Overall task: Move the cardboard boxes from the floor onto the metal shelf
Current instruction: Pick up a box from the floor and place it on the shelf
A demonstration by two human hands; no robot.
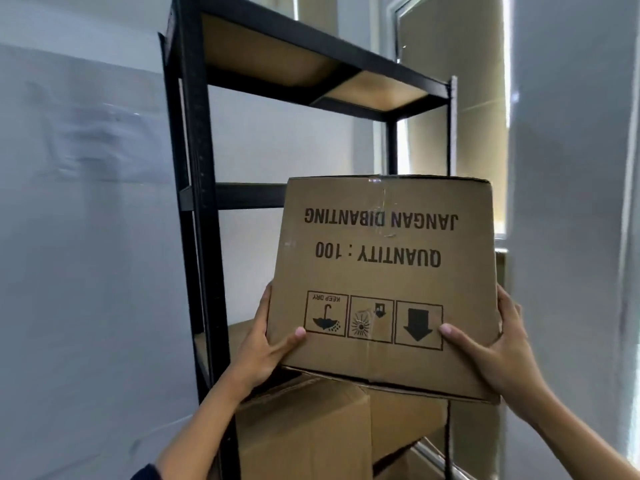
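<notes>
Box [381, 271] upside down, before the metal shelf [194, 168] | my left hand [263, 344] grips its 8 o'clock corner, thumb across the front | right hand [498, 348] clasps 4 o'clock | second box [304, 431] shelved below

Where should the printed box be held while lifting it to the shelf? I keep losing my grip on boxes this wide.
Hold the printed box low on its two opposite side walls, one hand from each side, as the left hand and right hand do here, thumbs on the front face. Its flat, wide sides offer no handles, so a low clamp near the bottom edge probably steadies it best.
</notes>
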